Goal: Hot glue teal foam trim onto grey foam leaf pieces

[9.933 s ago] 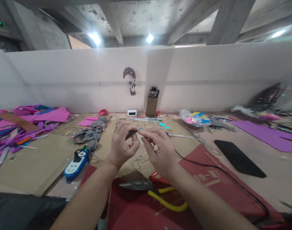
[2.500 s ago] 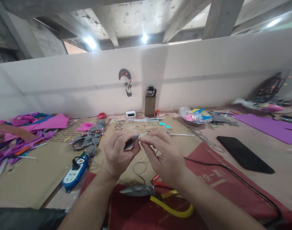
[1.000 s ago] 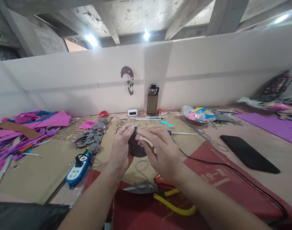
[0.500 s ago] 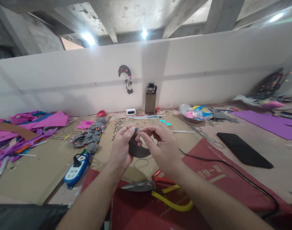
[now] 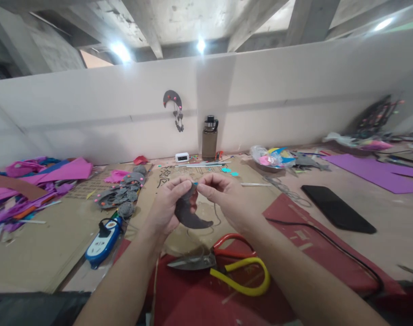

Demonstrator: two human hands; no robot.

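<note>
A dark grey felt crescent moon (image 5: 189, 213) is gripped by my left hand (image 5: 167, 203), with thumb and fingers closed around its upper part. At the crescent's upper tip a tiny teal bit (image 5: 195, 183) shows between the fingertips of both hands. My right hand (image 5: 228, 197) pinches at that spot; what exactly its fingers hold is too small to tell. A thin grey cord (image 5: 218, 215) hangs down beside the right hand. Below the hands lie scissors (image 5: 206, 261) with one red and one yellow handle, blades pointing left.
Grey felt pieces with pink dots (image 5: 120, 192) and a blue-white power strip (image 5: 104, 242) lie left, beyond them colourful felt scraps (image 5: 50, 174). A bottle (image 5: 209, 140) stands at the wall. A black phone (image 5: 337, 208), black cable (image 5: 325, 235) and bowl (image 5: 272, 166) are on the right.
The right fingers have drawn closer to the left fingertips at the crescent's tip. The crescent's lower end now shows more fully, and the right arm uncovers the scissors' handles. The view has shifted slightly.
</note>
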